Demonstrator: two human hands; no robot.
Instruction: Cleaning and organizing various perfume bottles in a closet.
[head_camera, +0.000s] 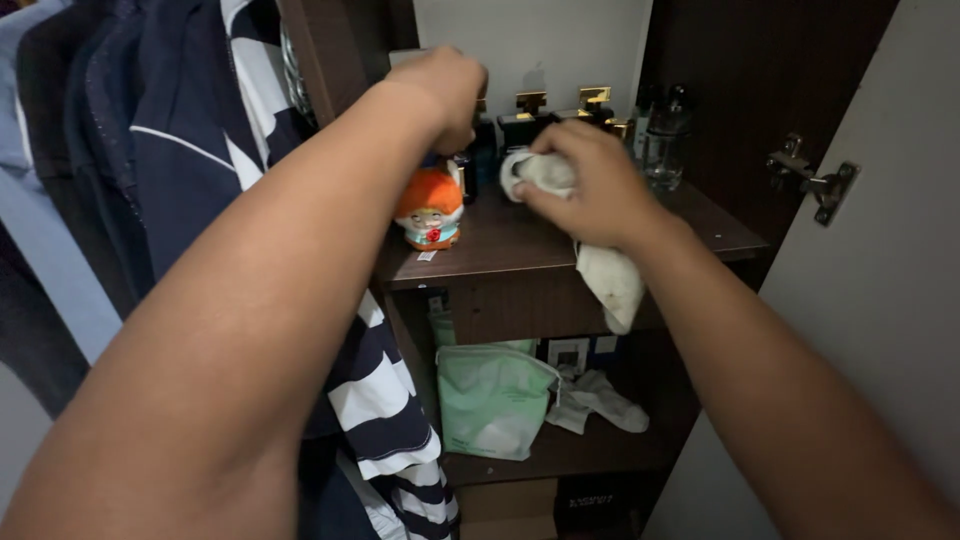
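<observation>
My right hand (585, 185) grips a bunched white cloth (610, 280) and presses it on the dark wooden shelf (500, 255); the cloth's tail hangs over the shelf's front edge. My left hand (445, 85) is closed around something at the back left of the shelf, above a small orange-and-white figurine (430, 208); what it holds is hidden by the fingers. Dark bottles with gold caps (530, 115) and a clear glass bottle (665, 150) stand at the back of the shelf.
Navy and striped clothes (200, 150) hang to the left. On the lower shelf lie a pale green bag (490, 400) and a crumpled white cloth (600, 400). A white cupboard door with a metal hinge (815, 180) stands open on the right.
</observation>
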